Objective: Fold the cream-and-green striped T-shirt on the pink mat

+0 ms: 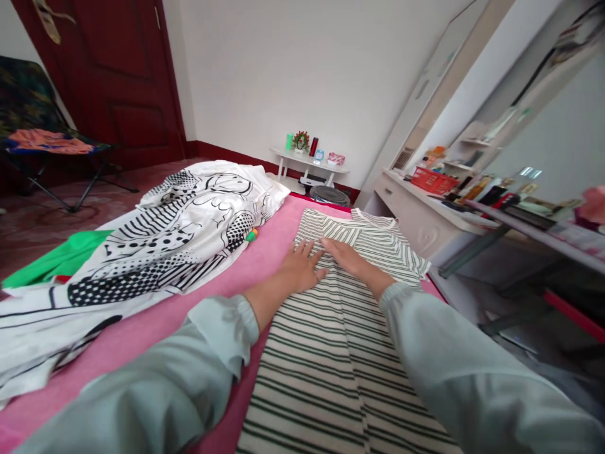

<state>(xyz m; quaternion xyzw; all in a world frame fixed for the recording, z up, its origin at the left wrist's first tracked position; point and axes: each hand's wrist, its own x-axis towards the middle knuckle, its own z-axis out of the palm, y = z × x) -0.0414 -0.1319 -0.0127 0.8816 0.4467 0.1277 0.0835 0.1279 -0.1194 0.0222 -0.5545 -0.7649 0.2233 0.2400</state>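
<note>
A cream garment with dark green stripes (326,372) lies flat along the pink bedcover (155,328), its neckline at the far end. My left hand (300,268) rests flat on its left upper part, fingers stretched out. My right hand (345,255) lies flat beside it on the same garment, fingers together and extended. The two hands nearly touch at the fingertips. Both arms wear pale grey-green sleeves.
A white cloth with black cartoon print (155,246) is heaped on the bed's left side, over a green cloth (61,255). A dresser with bottles and a red basket (432,180) stands right. A small white table (309,164) and a folding chair (42,145) stand beyond.
</note>
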